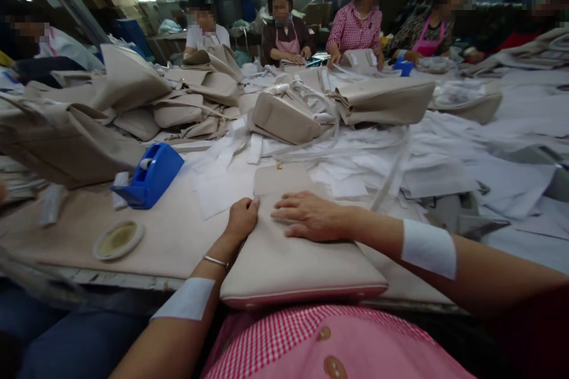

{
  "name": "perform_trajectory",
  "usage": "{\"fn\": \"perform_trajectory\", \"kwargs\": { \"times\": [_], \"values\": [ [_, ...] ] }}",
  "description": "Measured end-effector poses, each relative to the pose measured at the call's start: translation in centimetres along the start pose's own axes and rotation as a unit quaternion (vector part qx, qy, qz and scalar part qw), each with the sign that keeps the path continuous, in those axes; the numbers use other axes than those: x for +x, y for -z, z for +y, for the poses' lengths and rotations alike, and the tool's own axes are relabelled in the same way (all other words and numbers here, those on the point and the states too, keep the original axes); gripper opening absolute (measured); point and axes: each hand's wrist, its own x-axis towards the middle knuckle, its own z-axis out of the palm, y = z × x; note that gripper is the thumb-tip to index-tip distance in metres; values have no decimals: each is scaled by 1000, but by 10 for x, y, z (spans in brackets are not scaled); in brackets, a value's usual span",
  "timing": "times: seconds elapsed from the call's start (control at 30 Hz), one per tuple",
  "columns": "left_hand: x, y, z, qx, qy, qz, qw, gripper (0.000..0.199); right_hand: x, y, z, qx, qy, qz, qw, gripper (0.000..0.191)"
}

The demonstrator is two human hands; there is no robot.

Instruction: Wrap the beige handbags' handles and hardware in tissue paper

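Observation:
A beige bag [293, 266] lies flat at the table's front edge, its base turned toward me. Its upper part carries a small gold clasp [279, 166] at the far end. My left hand [242, 217] is closed on the left edge of the bag, fingers curled and thumb on top. Across the bag's upper face lies my right hand [311, 215], palm down with fingers stretched out and slightly apart. White patches are wrapped on both my forearms.
To the left stand a blue tape dispenser [153, 177] and a small round dish [119, 240]. Beige bags [382, 100] and white paper sheets [355, 160] are heaped across the table. Several co-workers sit or stand along the far side; one wears a checked shirt [355, 29].

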Motion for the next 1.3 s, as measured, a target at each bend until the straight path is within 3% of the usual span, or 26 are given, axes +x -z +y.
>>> {"fn": "perform_trajectory", "kwargs": {
  "times": [0.07,0.17,0.33,0.43,0.5,0.57,0.67,0.83,0.97,1.1,1.2,1.3],
  "values": [
    [1,4,-2,9,-7,-24,1000,41,20,-12,-4,13,44,-58,997,53],
    [6,12,2,35,-21,-58,997,38,33,-33,-1,-16,51,-56,997,57],
    [13,26,47,110,-62,-58,990,19,30,-40,5,-41,80,-15,996,48],
    [3,20,77,59,-225,-94,968,40,32,-46,10,-57,111,4,992,44],
    [-8,10,84,11,-348,-161,923,49,35,-54,19,-60,137,7,989,40],
    [-18,-1,78,17,-404,-196,893,57,38,-62,32,-47,155,18,987,39],
    [-24,-10,58,82,-436,-177,879,72,40,-64,50,-40,172,23,984,36],
    [-23,-13,38,158,-431,-154,875,93,39,-37,73,-100,218,59,969,33],
    [-16,-19,38,212,-436,-162,860,87,18,-15,96,-154,111,92,978,39],
    [-10,-23,43,261,-449,-188,834,62,-23,-17,104,-179,33,137,974,32],
    [-6,-25,43,272,-440,-186,835,56,-64,-21,98,-173,-23,228,958,30],
    [1,-31,38,275,-436,-186,836,56,-116,-1,96,-160,-106,334,923,32]
  ]
}}
